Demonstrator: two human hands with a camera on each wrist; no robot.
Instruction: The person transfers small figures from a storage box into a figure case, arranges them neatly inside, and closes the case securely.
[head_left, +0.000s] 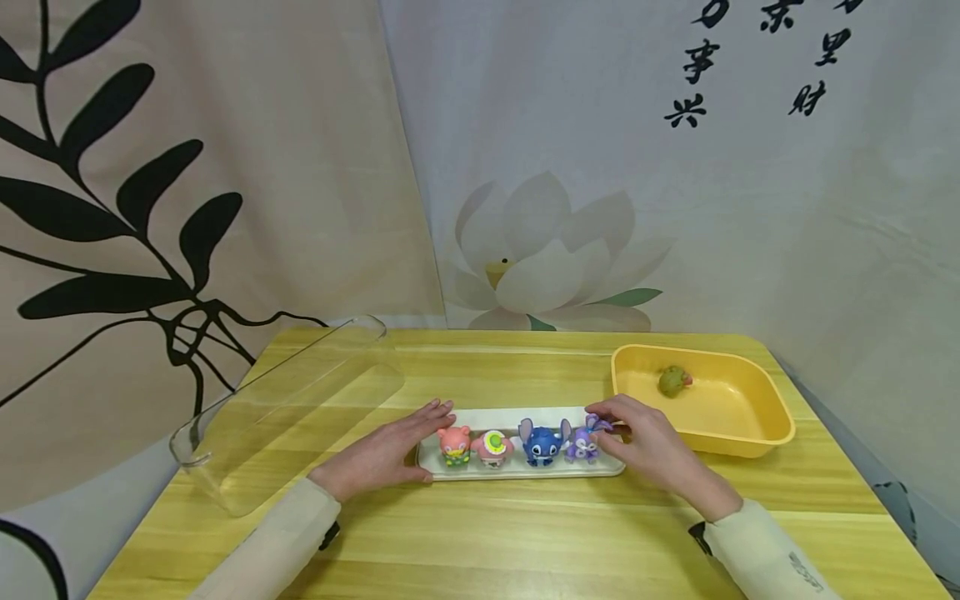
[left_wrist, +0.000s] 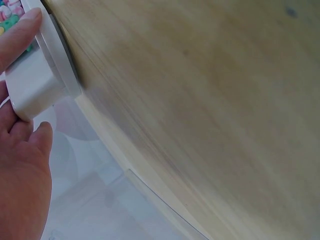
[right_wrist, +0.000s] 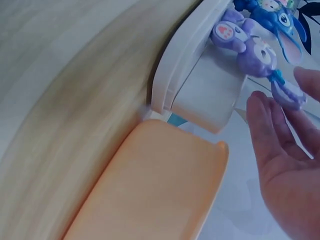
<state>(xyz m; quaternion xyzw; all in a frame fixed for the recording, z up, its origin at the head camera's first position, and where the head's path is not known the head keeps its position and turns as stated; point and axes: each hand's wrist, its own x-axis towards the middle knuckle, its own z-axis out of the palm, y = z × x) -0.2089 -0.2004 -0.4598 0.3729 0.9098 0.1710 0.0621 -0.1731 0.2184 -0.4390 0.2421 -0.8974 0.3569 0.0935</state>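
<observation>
Four is a count I avoid: several small toy figures stand in a row on a white oblong base (head_left: 525,475). From left, these include a pink bear figure (head_left: 454,445), a pink figure with a green-yellow disc (head_left: 492,448), a blue long-eared figure (head_left: 542,443) and a purple rabbit figure (head_left: 582,444). My left hand (head_left: 390,450) grips the base's left end, thumb at the front corner and fingers around the far side. Around the purple rabbit's ears, my right hand (head_left: 645,437) has its thumb and fingers spread, with the ears between them.
A yellow tub (head_left: 738,408) stands at the right, with a small green figure (head_left: 673,381) inside. A clear plastic cover (head_left: 292,408) lies at the left of the wooden table (head_left: 510,533). Behind hangs a printed curtain (head_left: 555,125).
</observation>
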